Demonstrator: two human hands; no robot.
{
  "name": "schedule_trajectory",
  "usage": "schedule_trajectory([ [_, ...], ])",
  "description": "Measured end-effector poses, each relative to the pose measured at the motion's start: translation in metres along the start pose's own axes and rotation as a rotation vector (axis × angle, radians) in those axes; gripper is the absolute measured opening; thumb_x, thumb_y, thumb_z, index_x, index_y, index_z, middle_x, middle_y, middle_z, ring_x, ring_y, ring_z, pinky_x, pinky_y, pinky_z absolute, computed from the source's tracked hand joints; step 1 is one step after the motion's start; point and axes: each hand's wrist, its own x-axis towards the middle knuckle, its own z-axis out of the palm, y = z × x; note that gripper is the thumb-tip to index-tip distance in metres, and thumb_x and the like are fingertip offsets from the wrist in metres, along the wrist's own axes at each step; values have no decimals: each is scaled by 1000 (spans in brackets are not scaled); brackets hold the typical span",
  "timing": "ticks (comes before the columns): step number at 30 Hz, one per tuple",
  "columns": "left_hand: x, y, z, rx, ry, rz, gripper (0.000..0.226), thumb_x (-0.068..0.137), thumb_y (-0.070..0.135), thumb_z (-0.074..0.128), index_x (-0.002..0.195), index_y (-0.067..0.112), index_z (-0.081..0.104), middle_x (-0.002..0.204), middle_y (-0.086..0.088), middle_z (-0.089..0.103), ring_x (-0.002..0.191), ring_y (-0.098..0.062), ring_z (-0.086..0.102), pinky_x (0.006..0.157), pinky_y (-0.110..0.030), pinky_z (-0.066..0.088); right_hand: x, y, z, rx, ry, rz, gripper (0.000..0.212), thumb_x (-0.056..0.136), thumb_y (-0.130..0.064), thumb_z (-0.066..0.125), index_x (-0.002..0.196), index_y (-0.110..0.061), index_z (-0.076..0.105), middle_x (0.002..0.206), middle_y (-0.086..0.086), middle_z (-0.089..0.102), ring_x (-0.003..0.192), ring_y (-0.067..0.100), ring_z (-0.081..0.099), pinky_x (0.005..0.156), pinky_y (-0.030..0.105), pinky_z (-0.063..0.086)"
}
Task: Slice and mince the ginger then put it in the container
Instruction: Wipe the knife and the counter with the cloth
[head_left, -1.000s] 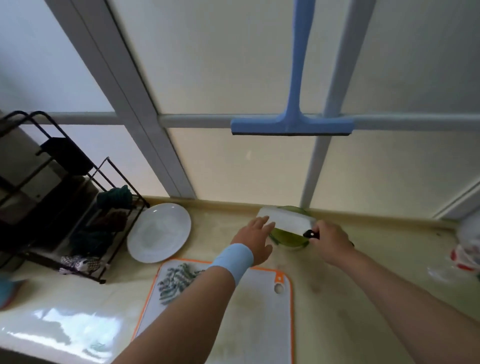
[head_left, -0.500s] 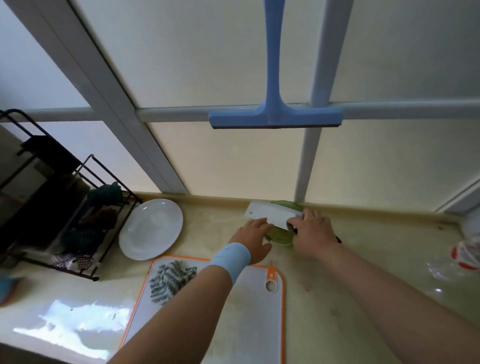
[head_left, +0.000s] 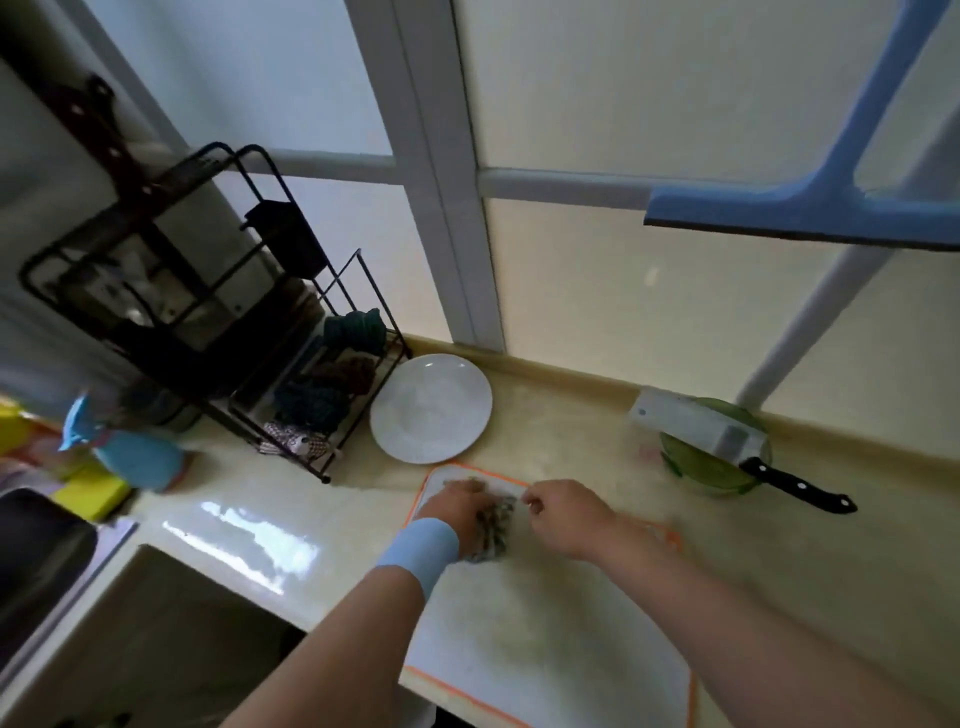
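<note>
The green bowl (head_left: 698, 465) stands by the back wall, and the cleaver (head_left: 698, 423) lies across its rim with the black handle pointing right; neither hand touches them. Both hands are over the far left corner of the white, orange-edged cutting board (head_left: 550, 639). My left hand (head_left: 457, 506), with a blue wristband, grips a crumpled grey patterned cloth (head_left: 491, 527). My right hand (head_left: 566, 512) has its fingers curled right beside the cloth; blur hides whether it pinches it. No ginger shows.
A white plate (head_left: 431, 408) sits left of the board, next to a black wire rack (head_left: 291, 364) holding cloths. A sink (head_left: 171, 634) lies at the lower left. A blue squeegee (head_left: 800, 213) hangs on the window frame above the bowl.
My right hand has let go of the cleaver, which now rests on the bowl. Both hands have moved back to the patterned cloth on the board. The view has swung left.
</note>
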Motion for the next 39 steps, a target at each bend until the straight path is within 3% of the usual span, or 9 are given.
schedule_trajectory([
  [6,-16,-64,21,-66,25,22,45,89,23,60,132,38,58,125,-3,55,113,-27,53,94,-33,45,23,-50,75,2,-102,98,54,78,-41,63,129,-28,54,121,6,57,110,30,59,94,36,48],
  [10,-19,-88,5,-281,141,78,23,94,23,56,110,11,68,113,-12,61,108,-31,56,87,-26,38,34,-76,83,89,52,133,13,80,-30,65,88,-20,66,92,5,62,90,26,61,75,31,45],
  [13,-25,-100,-10,-475,228,-17,26,97,34,56,82,12,57,88,-10,59,92,-32,58,72,-29,34,41,-92,69,354,150,192,23,84,-23,68,65,-19,58,65,-6,57,68,14,56,62,28,39],
  [20,-29,-100,-32,-1026,71,-32,25,87,36,70,99,18,59,86,0,66,79,-15,61,72,-27,50,38,-118,37,825,351,327,30,101,-27,48,87,-6,65,92,12,69,92,27,64,86,39,48],
  [23,-34,-90,-38,-1008,3,29,22,88,37,69,96,17,63,84,-1,68,74,-11,60,72,-24,50,18,-118,38,1000,243,322,25,88,-36,70,91,-12,63,89,7,72,83,19,70,78,34,54],
  [26,-37,-74,-40,-861,12,68,12,92,29,65,93,17,62,80,3,63,68,-9,55,70,-22,49,-1,-104,38,918,112,361,38,71,-27,82,102,-13,65,95,8,74,88,24,72,83,41,58],
  [32,-49,-9,-26,-1055,-310,95,19,92,12,63,105,19,51,71,4,62,53,-10,56,50,-24,51,-38,-56,15,709,198,404,25,53,-28,61,71,-12,59,71,5,54,72,21,52,65,42,39],
  [37,-37,29,14,-325,-72,119,38,93,29,61,129,27,51,128,0,55,116,-21,54,96,-35,46,-72,-6,34,-157,415,544,64,75,-40,65,134,-31,40,121,6,48,117,32,45,92,41,42],
  [39,-33,31,27,-94,-12,169,43,95,27,55,137,28,47,140,-1,44,130,-24,40,103,-38,41,-73,3,58,-111,518,489,57,80,-37,63,134,-30,49,124,11,49,116,36,45,96,44,43],
])
